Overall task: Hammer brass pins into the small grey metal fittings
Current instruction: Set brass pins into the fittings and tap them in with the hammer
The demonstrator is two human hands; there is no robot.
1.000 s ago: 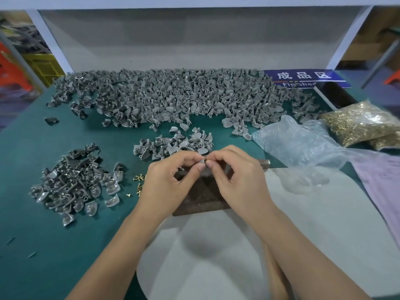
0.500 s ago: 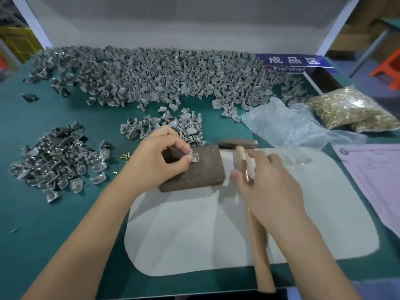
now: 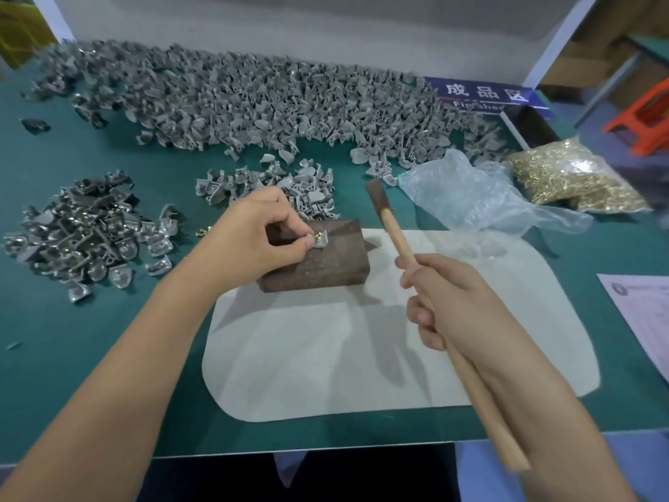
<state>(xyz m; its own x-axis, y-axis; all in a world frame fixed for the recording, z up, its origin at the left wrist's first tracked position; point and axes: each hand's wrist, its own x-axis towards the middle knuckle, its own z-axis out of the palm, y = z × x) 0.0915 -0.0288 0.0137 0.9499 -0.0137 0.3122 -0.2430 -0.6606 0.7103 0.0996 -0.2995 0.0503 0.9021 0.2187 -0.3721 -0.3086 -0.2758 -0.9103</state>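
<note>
My left hand point(image 3: 253, 235) pinches a small grey fitting point(image 3: 320, 240) with a brass pin in it, holding it on top of a dark brown block point(image 3: 325, 260). My right hand point(image 3: 456, 302) grips the wooden handle of a hammer point(image 3: 396, 233), whose dark head point(image 3: 376, 195) is raised above and to the right of the block. The block lies at the far left corner of a white mat point(image 3: 362, 356).
A long heap of grey fittings point(image 3: 253, 99) covers the back of the green table. A smaller heap point(image 3: 275, 186) sits behind the block, another pile point(image 3: 87, 226) at left. Bags of brass pins point(image 3: 568, 175) and clear plastic point(image 3: 470, 197) lie right; paper point(image 3: 644, 320) at the edge.
My right hand has taken the hammer off the mat and lifted it, head now up beside the block. My left hand keeps the fitting on the block.
</note>
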